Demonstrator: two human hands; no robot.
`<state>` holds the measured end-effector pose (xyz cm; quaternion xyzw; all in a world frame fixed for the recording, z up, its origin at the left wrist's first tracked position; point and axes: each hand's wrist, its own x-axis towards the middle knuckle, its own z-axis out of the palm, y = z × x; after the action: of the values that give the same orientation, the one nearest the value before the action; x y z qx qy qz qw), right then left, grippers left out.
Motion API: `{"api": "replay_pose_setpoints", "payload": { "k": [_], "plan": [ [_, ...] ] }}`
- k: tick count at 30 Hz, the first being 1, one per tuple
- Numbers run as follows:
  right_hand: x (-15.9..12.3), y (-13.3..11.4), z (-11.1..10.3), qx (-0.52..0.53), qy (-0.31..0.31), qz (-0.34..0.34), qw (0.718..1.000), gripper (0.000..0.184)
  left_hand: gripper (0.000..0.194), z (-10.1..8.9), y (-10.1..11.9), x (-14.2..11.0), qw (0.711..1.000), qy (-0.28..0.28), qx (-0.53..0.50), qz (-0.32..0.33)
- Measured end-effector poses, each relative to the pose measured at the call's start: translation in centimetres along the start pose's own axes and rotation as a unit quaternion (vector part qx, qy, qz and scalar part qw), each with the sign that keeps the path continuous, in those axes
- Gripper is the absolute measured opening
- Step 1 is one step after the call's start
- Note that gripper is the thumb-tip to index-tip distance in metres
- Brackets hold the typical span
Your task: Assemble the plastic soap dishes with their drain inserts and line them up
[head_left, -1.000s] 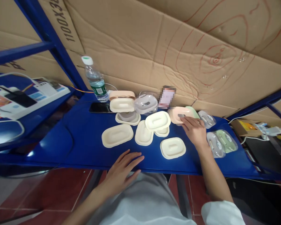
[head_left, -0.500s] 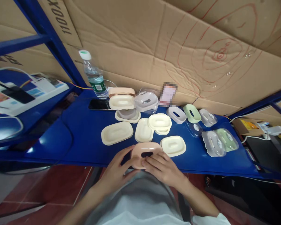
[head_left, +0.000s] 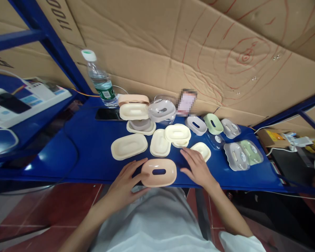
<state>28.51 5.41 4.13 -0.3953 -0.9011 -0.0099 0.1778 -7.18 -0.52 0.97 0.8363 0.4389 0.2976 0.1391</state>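
left hand: fingers curled round the left end of the pink tray, gripping it.
pink tray: oval, dark slot in its middle, at the near edge of the bench, right in front of the person.
right hand: open, fingers spread flat, lying over the near side of a cream tray; just right of the pink tray, not on it.
cream trays: several more spread mid-bench, two stacked.
far right: grey and green lids.
back left: water bottle, upright beside a dark phone.
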Motion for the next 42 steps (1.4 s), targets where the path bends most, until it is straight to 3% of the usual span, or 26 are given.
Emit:
{"api": "replay_pose_setpoints", "payload": {
  "k": [4, 8, 12, 16, 19, 23, 26, 30, 36, 38, 42],
  "plan": [
    [2.5, 2.2, -0.6, -0.055, 0.023, 0.063, 0.996, 0.058, 0.025, 0.1, 0.1, 0.2, 1.000, -0.012, 0.015, 0.017],
    [5.3, 3.8, -0.5, -0.061, -0.003, 0.057, 0.996, 0.039, 0.039, 0.3, 0.2, 0.1, 1.000, -0.007, 0.017, -0.002],
    [5.9, 4.1, -0.4, -0.043, 0.002, 0.043, 0.998, 0.023, 0.050, 0.6, 0.4, 0.3, 1.000, 0.005, 0.022, -0.022],
    [4.1, 2.9, -0.9, -0.034, 0.042, 0.019, 0.998, 0.022, 0.037, 0.5, 0.3, 0.3, 0.999, 0.024, 0.023, 0.004],
    [1.7, 1.2, -1.4, -0.024, 0.068, 0.002, 0.997, 0.025, 0.034, -0.2, 0.2, -0.2, 0.998, 0.043, -0.034, 0.012],
    [-1.3, -2.4, -1.4, 0.008, 0.079, -0.001, 0.997, 0.036, 0.035, -1.3, 0.1, -1.2, 0.982, 0.129, -0.136, -0.028],
    [-2.3, -5.5, -0.4, 0.064, 0.078, -0.016, 0.995, 0.036, 0.038, -1.0, 0.5, -0.9, 0.979, 0.174, -0.101, -0.032],
    [-2.7, -7.6, 1.2, 0.109, 0.089, -0.038, 0.989, 0.034, 0.044, 0.0, 1.4, 0.1, 0.989, 0.134, -0.061, 0.004],
    [-5.1, -6.5, 1.4, 0.118, 0.199, 0.037, 0.972, 0.035, 0.043, 0.8, 2.1, 0.4, 0.993, 0.101, -0.064, 0.006],
    [-5.5, -6.0, 1.3, 0.087, 0.184, 0.046, 0.978, 0.042, 0.042, 1.1, 2.1, 0.4, 0.994, 0.091, -0.060, 0.009],
    [-5.2, -5.6, 1.3, 0.053, 0.091, 0.031, 0.994, 0.054, 0.044, 1.8, 2.2, 0.6, 0.996, 0.069, -0.039, 0.033]
  ]
}}
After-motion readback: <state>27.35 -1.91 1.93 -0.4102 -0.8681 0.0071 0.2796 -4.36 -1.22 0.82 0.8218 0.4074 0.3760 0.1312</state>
